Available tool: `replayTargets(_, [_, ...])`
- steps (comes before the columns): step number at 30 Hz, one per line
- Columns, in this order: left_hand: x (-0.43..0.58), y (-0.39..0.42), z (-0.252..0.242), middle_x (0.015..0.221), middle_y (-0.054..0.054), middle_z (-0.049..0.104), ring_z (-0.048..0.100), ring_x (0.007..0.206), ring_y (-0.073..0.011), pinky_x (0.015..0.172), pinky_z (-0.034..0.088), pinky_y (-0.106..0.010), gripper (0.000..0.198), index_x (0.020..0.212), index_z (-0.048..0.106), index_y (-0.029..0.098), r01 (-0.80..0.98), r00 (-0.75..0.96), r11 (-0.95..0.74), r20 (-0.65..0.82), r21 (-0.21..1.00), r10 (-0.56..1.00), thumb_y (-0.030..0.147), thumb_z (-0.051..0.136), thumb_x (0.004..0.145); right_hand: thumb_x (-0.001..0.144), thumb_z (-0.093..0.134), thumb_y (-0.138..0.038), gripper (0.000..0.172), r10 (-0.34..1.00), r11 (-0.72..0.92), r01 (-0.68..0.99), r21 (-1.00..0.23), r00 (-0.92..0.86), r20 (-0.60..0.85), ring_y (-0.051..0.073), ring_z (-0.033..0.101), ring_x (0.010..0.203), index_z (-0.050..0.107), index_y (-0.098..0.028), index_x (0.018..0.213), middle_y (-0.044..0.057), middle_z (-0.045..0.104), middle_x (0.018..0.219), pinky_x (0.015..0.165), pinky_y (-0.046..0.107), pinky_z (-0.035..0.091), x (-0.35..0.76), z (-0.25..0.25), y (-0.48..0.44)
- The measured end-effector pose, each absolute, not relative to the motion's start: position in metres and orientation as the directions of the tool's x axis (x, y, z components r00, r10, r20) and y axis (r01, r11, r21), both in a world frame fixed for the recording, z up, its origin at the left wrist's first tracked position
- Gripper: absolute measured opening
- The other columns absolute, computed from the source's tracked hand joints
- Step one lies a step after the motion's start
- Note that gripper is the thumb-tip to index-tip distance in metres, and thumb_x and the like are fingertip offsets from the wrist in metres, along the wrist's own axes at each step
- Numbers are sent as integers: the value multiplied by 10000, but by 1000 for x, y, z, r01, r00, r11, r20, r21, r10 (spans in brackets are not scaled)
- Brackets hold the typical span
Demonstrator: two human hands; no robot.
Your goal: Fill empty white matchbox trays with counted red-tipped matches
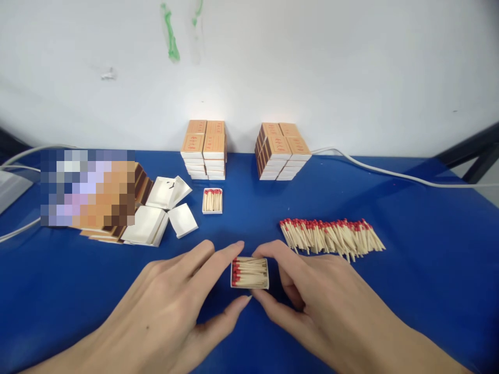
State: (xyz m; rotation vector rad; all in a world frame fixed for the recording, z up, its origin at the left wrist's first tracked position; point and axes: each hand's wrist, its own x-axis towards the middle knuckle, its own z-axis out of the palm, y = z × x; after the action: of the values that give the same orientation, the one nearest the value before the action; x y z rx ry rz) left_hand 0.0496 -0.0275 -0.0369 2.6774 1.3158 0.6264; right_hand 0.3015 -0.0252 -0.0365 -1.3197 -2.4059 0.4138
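Observation:
A small white tray of matches (250, 273) lies at the centre front, its red heads toward the left. My right hand (312, 291) grips this tray at its right part, index finger on the far edge and thumb on the near edge. Around the tray's left end, my left hand (183, 296) has its thumb and index finger spread, with nothing held between them. A second filled tray (212, 201) sits farther back, heads pointing away. To the right, a long heap of loose matches (331, 236) lies on the blue table (249, 218).
Two stacks of matchboxes, a left stack (204, 150) and a right stack (283, 151), stand by the white wall. Empty white trays (144, 224) lie at the left beside flat brown sleeves (142, 182), partly pixelated. A white cable (374, 165) runs along the back right.

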Motion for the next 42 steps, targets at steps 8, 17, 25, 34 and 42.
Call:
replayTargets(8, [46,-22,-30,967,11,659,662,611,-116,514,529,-290,313,1450,662,253,633,633,-713,328,302,701,313,594,1150,1027,786,-249,194,847,526,744,-413,-500,179,129,602,450,625,-239,1134,-133,563,624,469,271,334,302,-39,-26])
replayTargets(17, [48,-22,-29,899,12,595,620,621,-125,505,514,-304,171,1243,731,214,570,673,-760,352,314,650,227,610,1122,996,806,-216,254,844,532,755,-384,-511,164,141,639,473,608,-235,1155,-119,625,658,462,290,301,304,-39,-26])
replayTargets(25, [47,-18,-30,919,-1,628,679,651,-137,523,578,-296,278,1384,705,201,586,683,-758,329,287,653,239,623,1121,993,823,-215,268,836,545,751,-372,-521,172,139,639,464,602,-232,1145,-132,605,640,458,309,303,302,-38,-26])
replayTargets(34, [46,-19,-31,883,19,597,579,601,-91,510,469,-278,205,1293,750,191,584,630,-757,425,292,650,216,612,1144,977,865,-237,310,836,546,765,-342,-521,170,152,676,497,607,-236,1149,-107,689,702,464,336,312,303,-40,-25])
replayTargets(42, [45,-18,-30,840,13,579,562,615,-103,510,416,-304,128,1068,749,182,566,651,-769,412,296,638,183,634,1125,1034,812,-279,238,830,557,767,-318,-528,182,165,685,497,608,-240,1150,-104,673,676,452,349,311,302,-38,-25])
